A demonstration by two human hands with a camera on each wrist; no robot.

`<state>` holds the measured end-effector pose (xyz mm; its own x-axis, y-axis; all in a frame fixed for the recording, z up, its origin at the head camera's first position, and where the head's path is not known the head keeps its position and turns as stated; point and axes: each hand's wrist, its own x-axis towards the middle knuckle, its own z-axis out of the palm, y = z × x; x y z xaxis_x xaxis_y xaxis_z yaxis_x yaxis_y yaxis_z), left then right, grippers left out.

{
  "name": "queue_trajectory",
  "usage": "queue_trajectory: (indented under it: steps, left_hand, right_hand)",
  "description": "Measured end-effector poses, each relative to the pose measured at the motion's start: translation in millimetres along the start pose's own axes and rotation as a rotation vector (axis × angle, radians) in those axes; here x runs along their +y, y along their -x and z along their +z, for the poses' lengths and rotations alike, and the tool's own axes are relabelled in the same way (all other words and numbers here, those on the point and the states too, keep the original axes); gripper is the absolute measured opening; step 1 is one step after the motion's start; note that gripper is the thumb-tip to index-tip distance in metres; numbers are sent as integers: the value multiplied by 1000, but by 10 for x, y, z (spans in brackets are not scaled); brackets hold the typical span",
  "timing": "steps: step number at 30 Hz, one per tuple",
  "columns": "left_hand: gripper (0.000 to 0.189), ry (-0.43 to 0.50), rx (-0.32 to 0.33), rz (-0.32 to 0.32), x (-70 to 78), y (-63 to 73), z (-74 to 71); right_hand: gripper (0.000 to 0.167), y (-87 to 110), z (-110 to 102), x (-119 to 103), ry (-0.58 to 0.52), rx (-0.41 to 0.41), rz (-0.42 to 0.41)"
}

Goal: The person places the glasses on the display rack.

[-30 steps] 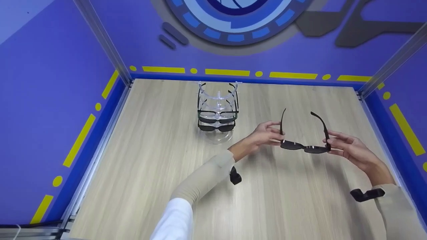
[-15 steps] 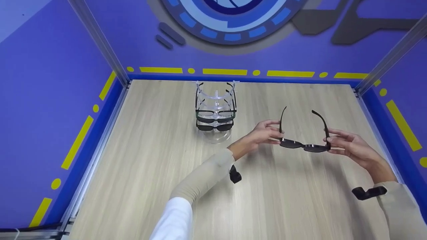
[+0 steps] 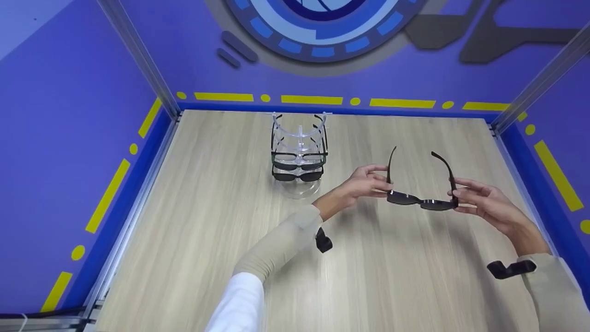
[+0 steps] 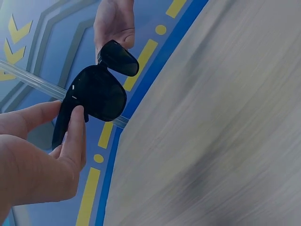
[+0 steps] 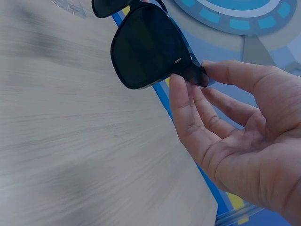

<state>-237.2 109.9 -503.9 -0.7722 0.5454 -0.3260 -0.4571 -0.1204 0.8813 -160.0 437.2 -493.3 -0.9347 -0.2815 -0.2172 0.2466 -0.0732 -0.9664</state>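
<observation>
Black sunglasses [image 3: 402, 198] are held up over the right part of the table, temples unfolded and pointing toward the back wall. My left hand [image 3: 366, 185] pinches them at the left hinge and temple. At the opposite hinge, my right hand [image 3: 488, 205] pinches the other side between thumb and fingers. Both dark lenses [image 4: 101, 92] show in the left wrist view, and one large lens [image 5: 146, 47] fills the top of the right wrist view. Left of my hands stands a clear display stand [image 3: 302, 131] bearing several pairs of black-framed glasses [image 3: 298, 166], stacked one above another.
The light wood table [image 3: 221, 221] is enclosed by purple-blue panels [image 3: 69, 115] with yellow marks. Metal posts [image 3: 143, 55] rise at its back corners. A black wrist camera [image 3: 324, 240] sits on the left sleeve, another [image 3: 510, 269] on the right.
The sunglasses stay between both hands in nearly the same place, with only a very slight upward shift in the head view. The head view itself has moved a little.
</observation>
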Motion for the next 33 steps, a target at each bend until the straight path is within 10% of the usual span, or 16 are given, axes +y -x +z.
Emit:
queue_trajectory:
  steps: [33]
  left_hand:
    - [63,-24,16,9,308,292,-144]
  right_hand:
    - [39,-27,258,-190,-46,-27,-59]
